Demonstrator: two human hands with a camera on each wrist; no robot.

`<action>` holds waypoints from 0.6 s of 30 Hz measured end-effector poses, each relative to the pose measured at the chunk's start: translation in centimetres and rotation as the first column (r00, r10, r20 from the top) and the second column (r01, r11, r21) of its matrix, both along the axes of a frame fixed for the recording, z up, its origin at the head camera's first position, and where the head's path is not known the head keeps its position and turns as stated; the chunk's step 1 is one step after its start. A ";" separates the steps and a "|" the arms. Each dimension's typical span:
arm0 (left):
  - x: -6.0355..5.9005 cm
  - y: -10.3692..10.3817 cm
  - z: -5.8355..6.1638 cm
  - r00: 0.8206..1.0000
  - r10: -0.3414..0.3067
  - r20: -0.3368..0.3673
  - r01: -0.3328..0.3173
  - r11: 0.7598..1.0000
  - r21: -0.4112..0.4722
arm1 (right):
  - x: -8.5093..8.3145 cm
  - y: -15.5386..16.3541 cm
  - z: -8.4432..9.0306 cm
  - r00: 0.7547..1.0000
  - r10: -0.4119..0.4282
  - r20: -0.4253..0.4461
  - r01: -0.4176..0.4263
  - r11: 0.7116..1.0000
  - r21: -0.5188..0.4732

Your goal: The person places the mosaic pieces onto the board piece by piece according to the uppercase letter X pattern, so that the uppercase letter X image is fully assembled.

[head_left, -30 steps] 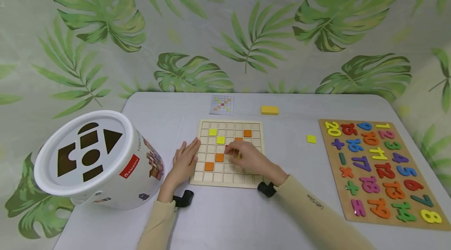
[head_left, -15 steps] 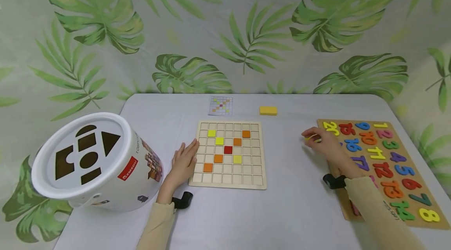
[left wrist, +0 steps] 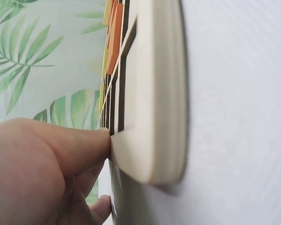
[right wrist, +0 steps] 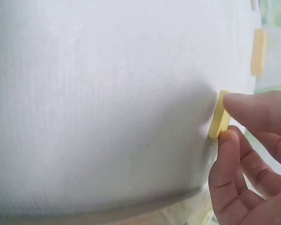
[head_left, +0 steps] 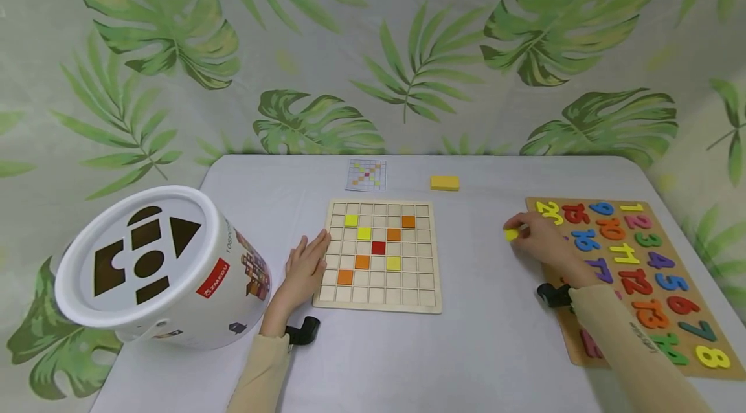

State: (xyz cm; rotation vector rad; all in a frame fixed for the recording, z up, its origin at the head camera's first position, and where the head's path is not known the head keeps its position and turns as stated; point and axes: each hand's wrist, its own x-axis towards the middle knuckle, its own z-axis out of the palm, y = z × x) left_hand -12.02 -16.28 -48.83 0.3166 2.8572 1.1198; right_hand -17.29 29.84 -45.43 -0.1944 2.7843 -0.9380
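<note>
A wooden grid board (head_left: 379,254) lies mid-table holding yellow, orange and one red tile (head_left: 377,247). My left hand (head_left: 305,264) rests flat against the board's left edge; in the left wrist view a fingertip (left wrist: 96,140) presses the board's rim (left wrist: 150,140). My right hand (head_left: 533,235) is to the right of the board, beside the number puzzle, and pinches a small yellow tile (head_left: 511,235) between thumb and fingers. The right wrist view shows this yellow tile (right wrist: 218,116) held on edge just above the white tabletop.
A white shape-sorter bucket (head_left: 151,267) lies on its side at the left. A number puzzle board (head_left: 632,277) fills the right side. A pattern card (head_left: 366,175) and a yellow block (head_left: 445,183) lie near the far edge.
My right hand left the grid board, crossed to the loose yellow tile near the number puzzle and pinched it. A yellow tile now sits in the board. The left hand stayed put.
</note>
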 end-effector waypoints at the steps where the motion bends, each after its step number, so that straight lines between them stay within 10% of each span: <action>1: 0.0 0.0 0.0 1.000 0.001 0.001 -0.001 1.000 0.002 | -0.1 -0.1 -0.1 1.000 0.009 -0.006 -0.009 1.000 0.011; 18: 0.1 0.0 0.1 1.000 0.001 -0.001 -0.001 1.000 0.014 | 0.3 -4.8 0.3 0.992 0.115 -0.050 -0.113 0.993 0.030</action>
